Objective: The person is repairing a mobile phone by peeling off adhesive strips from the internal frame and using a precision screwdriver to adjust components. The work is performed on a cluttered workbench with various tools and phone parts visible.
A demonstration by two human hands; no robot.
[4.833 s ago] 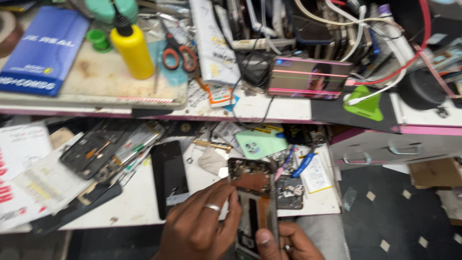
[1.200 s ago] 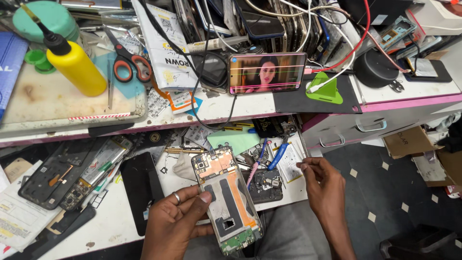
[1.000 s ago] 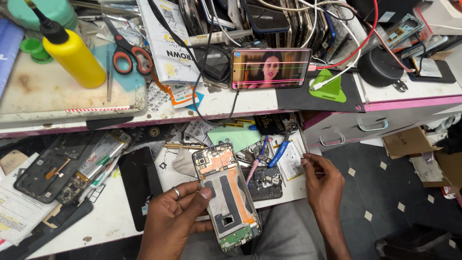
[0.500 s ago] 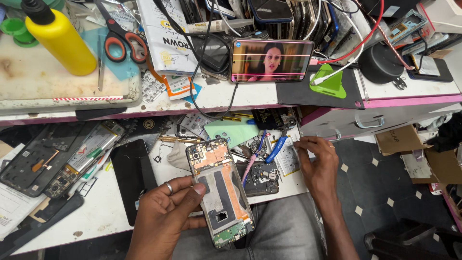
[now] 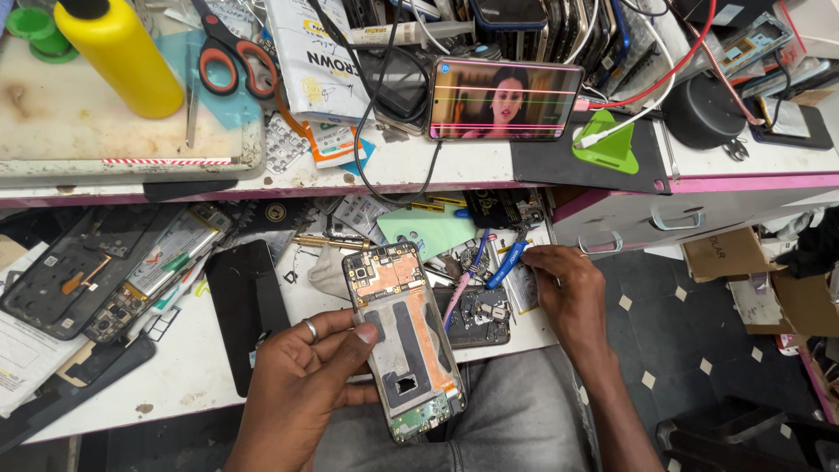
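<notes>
My left hand (image 5: 301, 385), a ring on one finger, grips an opened phone frame (image 5: 405, 336) with bare circuit boards and copper-coloured shielding, held upright over my lap. My right hand (image 5: 564, 288) rests at the right end of the lower white shelf (image 5: 188, 371), fingers curled down among small tools beside blue-handled tweezers (image 5: 505, 262) and a pink tool (image 5: 456, 297). Whether it grips anything is hidden. A dark phone part (image 5: 479, 316) lies just left of that hand.
A black phone screen (image 5: 246, 306) and several dismantled phones (image 5: 96, 275) lie on the lower shelf. Above stand a yellow bottle (image 5: 122, 57), orange scissors (image 5: 232, 57), a phone playing video (image 5: 507, 99), a green stand (image 5: 607, 144) and tangled cables. Drawers (image 5: 664, 223) and cardboard boxes (image 5: 752, 280) are at right.
My right hand moved from mid-air onto the shelf's right end among the tools. My left hand keeps hold of the phone frame, which has stayed near the same spot.
</notes>
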